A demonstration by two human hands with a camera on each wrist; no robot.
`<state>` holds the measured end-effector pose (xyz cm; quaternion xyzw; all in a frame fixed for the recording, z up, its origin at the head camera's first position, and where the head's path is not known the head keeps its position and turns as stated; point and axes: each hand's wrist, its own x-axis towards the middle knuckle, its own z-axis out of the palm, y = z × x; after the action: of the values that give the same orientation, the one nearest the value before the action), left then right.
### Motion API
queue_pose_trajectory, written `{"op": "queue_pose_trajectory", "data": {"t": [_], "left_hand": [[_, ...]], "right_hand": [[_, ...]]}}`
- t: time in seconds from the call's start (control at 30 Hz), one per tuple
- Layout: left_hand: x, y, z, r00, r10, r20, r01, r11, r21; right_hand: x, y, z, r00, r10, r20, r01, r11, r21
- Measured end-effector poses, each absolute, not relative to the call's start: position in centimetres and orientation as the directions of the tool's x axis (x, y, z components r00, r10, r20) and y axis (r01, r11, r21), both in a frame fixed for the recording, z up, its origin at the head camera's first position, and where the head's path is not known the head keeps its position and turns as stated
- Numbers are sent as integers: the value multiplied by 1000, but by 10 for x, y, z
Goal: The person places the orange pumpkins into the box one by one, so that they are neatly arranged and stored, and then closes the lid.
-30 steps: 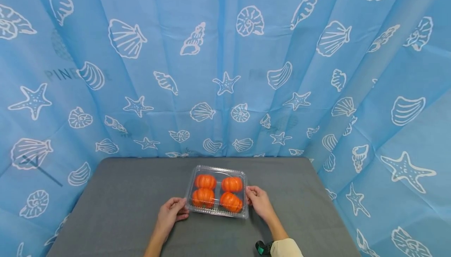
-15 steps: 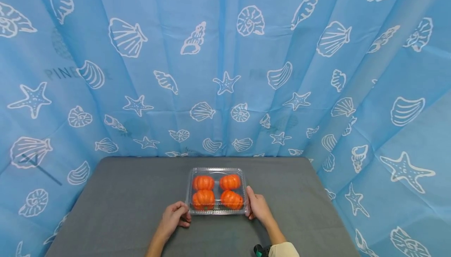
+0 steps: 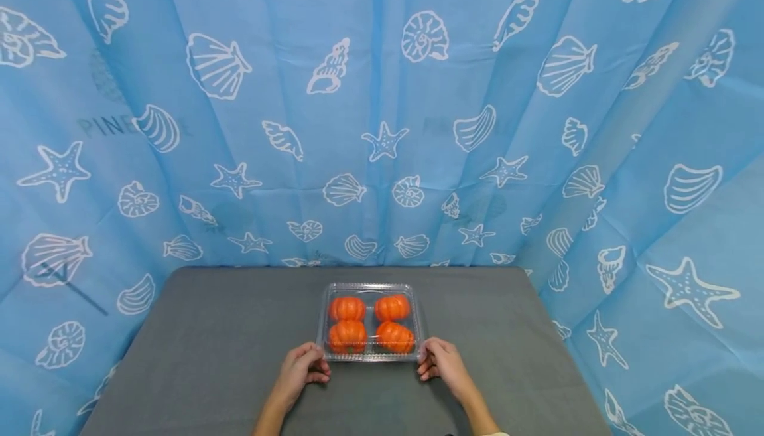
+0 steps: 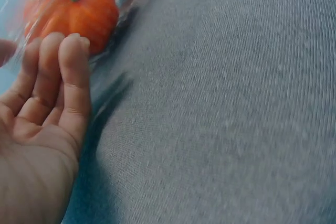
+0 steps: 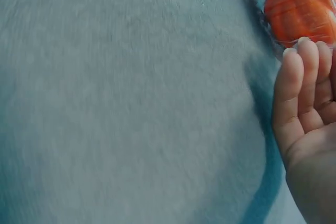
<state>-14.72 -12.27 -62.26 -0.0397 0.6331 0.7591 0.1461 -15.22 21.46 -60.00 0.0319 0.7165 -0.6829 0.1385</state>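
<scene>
A clear plastic clamshell container (image 3: 370,358) with its lid down sits on the table, its long near side facing me. Inside lie several small orange pumpkins (image 3: 348,335), some showing green stems. My left hand (image 3: 298,371) pinches the near left corner, fingers bent; in the left wrist view its fingertips lie against the plastic beside a pumpkin (image 4: 79,17). At the near right corner, my right hand (image 3: 446,369) pinches the rim with bent fingers. The right wrist view shows those fingertips (image 5: 294,66) by the container's edge, the thumb out of sight.
A grey cloth (image 3: 239,316) covers the table. Behind it and along both sides hangs a blue curtain (image 3: 382,210) printed with white shells and starfish.
The container has turned from a slant to square with the table, then shifted slightly right. My right hand has slid from its right side down to the near right corner.
</scene>
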Motion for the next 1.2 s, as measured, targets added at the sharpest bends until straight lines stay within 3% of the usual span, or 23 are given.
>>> {"op": "queue_pose_trajectory", "data": {"t": [0.37, 0.63, 0.93, 1.2], "left_hand": [[-156, -111, -625, -979, -37, -199, -186, -234, 954], [-154, -108, -633, -980, -62, -190, -166, -277, 947], [-155, -109, -635, -977, -45, -206, -185, -288, 940], [-156, -108, -637, -978, -36, -207, -188, -289, 939]], "right_hand": [[-156, 200, -614, -982, -126, -142, 159, -145, -976], [-160, 193, -624, -985, -68, -161, 166, -82, -983], [-161, 198, -626, -984, -94, -150, 154, -41, -987], [-158, 199, -622, -968, -47, -248, 249, -30, -968]]}}
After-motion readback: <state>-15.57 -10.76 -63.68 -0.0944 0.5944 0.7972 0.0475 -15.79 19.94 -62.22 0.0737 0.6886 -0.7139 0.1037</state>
